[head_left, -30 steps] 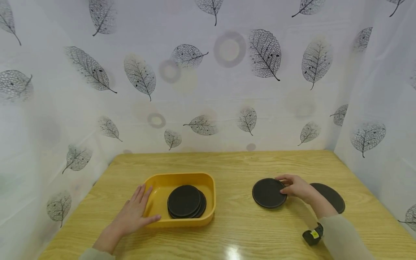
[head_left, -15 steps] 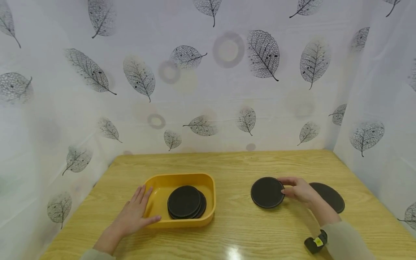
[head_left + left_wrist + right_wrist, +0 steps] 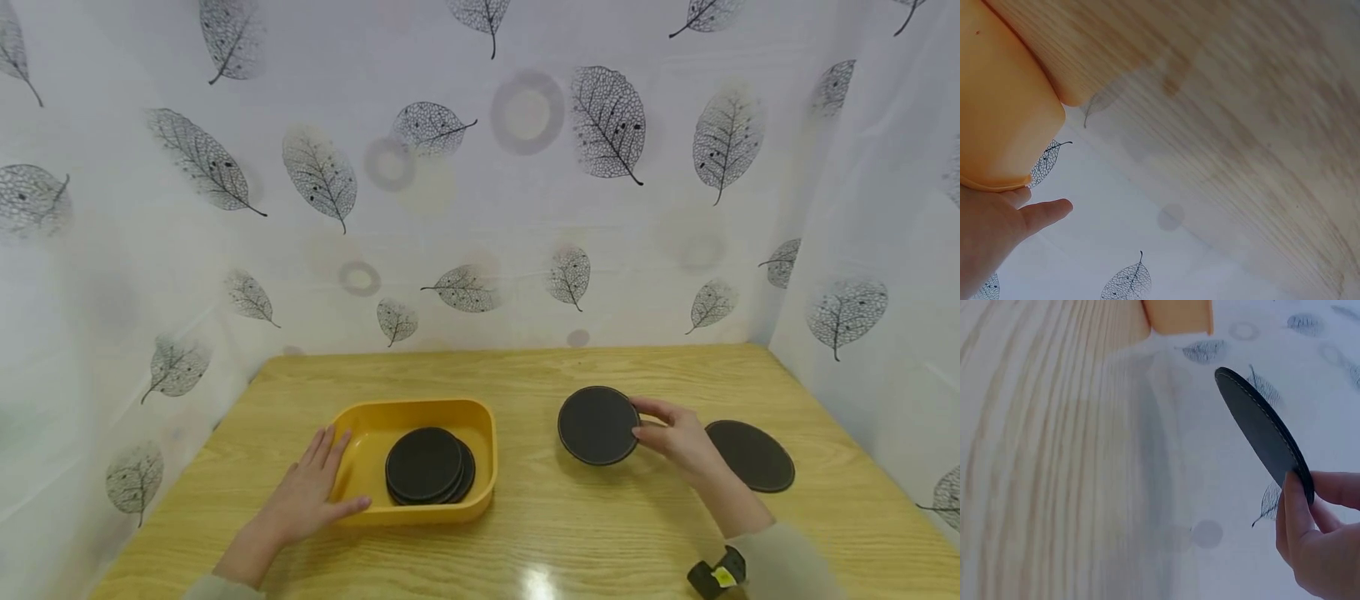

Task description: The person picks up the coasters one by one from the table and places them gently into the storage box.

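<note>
A round black stitched coaster [image 3: 598, 425] is pinched at its right edge by my right hand [image 3: 681, 439]. In the right wrist view the coaster [image 3: 1260, 425] is tilted and held clear of the table, thumb and fingers on opposite faces. My left hand [image 3: 303, 492] rests on the left end of a yellow tray [image 3: 491, 467] with its fingers straight and spread over the rim. Inside the tray, several similar black coasters [image 3: 423, 464] lie stacked a little unevenly. In the left wrist view the tray's outer wall [image 3: 1010, 106] is beside the fingers.
Another black coaster [image 3: 750, 456] lies flat on the wooden table [image 3: 540, 517], partly behind the right forearm. A black wrist device [image 3: 717, 573] with a yellow label sits by the right sleeve. White leaf-print curtains [image 3: 480, 208] close off the back and sides.
My right hand has raised the coaster off the table and moved it left and slightly away. The left hand and tray have stayed in place.
</note>
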{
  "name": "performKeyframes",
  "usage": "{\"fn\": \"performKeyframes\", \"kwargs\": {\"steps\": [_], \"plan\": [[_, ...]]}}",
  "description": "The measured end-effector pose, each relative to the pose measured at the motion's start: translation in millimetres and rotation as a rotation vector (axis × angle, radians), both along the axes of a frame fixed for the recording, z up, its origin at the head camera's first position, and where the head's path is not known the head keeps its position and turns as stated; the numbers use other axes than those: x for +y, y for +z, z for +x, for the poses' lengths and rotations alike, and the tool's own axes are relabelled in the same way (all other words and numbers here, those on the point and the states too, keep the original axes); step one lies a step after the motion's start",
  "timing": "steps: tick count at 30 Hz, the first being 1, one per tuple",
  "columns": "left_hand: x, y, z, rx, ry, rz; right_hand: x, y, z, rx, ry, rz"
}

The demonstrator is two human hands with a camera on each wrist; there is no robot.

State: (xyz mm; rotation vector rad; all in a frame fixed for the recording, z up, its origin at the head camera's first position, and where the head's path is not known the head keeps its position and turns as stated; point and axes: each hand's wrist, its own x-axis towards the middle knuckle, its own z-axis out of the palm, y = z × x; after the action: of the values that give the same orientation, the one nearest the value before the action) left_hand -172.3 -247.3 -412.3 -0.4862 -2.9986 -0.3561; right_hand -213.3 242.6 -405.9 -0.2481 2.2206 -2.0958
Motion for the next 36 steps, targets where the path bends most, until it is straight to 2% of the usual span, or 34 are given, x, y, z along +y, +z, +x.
{"fn": "performKeyframes", "kwargs": {"steps": [6, 20, 36], "plan": [[-0.7, -0.9, -0.5, 0.007, 0.003, -0.004, -19.6, 8.0, 4.5, -0.008, 0.006, -0.163], [-0.6, -1.3, -0.3, 0.005, 0.006, -0.006, -76.1, 20.9, 3.7, -0.088, 0.048, -0.335], [-0.2, -0.5, 0.8, 0.007, -0.013, -0.007, -147.1, 23.6, -6.0, -0.115, 0.09, -0.411]]}}
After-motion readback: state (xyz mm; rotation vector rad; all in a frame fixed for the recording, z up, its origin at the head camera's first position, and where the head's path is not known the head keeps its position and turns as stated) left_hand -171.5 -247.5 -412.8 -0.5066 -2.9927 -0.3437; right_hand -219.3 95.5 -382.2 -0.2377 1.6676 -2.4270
